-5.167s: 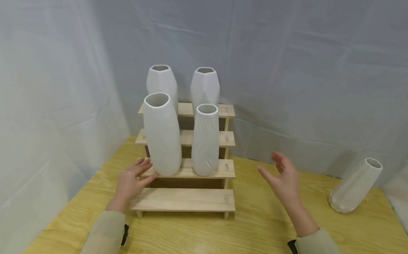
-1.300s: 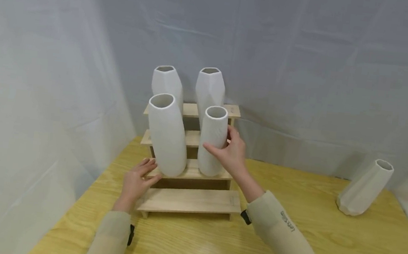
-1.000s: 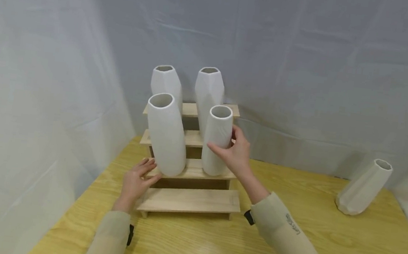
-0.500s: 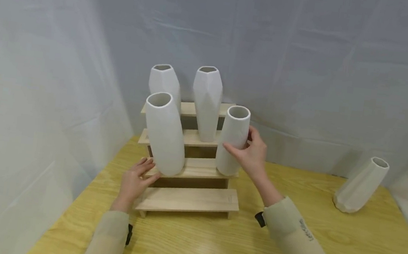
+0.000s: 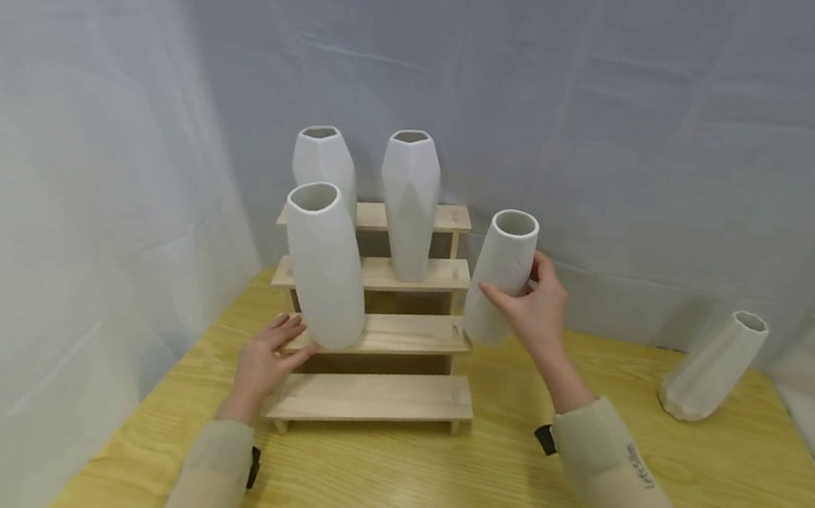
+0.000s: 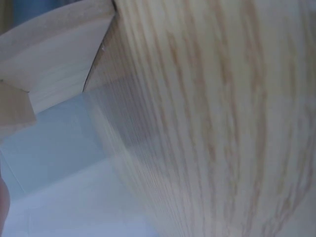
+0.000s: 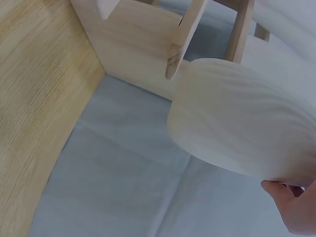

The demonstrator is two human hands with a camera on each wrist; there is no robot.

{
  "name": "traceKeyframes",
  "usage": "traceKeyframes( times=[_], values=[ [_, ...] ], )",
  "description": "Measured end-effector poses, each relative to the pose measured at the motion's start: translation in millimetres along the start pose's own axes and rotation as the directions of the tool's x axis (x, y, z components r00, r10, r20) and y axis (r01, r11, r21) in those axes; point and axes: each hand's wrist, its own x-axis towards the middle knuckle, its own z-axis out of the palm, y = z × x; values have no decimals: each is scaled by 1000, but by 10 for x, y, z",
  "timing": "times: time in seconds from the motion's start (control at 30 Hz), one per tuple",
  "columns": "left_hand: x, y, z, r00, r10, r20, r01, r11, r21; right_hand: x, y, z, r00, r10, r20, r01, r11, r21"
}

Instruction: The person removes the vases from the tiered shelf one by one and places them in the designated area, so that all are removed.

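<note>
Using the table (image 5: 351, 482) as base for the rack (image 5: 372, 399). Holding a white vase (image 5: 500, 269) just off the rack, toward three o'clock, pinching it between thumb and fingers of the right hand (image 5: 541, 313), probably because of the round side. Resting the left hand (image 5: 264, 363), with fingers spread, at the rack's eight o'clock, likely for steadying.

The held vase (image 5: 498, 264) looks ceramic, finely rippled; the stand (image 5: 370, 399), matt wood; the tabletop (image 5: 366, 484), glossy grained wood; the backdrop (image 5: 637, 163), creased sheeting.
</note>
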Motion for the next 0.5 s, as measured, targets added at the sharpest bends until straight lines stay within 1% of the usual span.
traceKeyframes(
  times=[0.1, 0.3, 0.5],
  values=[
    [-3, -7, -11, 1000, -8, 6, 8, 1000, 7, 0, 41, -44, 1000, 5, -8, -5, 1000, -1],
    [-8, -27, -2, 1000, 16, -6, -16, 1000, 20, -28, 106, -148, 999, 23, -24, -24, 1000, -13],
    [-14, -23, 0, 1000, 18, -10, -18, 999, 38, -61, 206, -259, 998, 41, -40, -42, 999, -30]
  ],
)
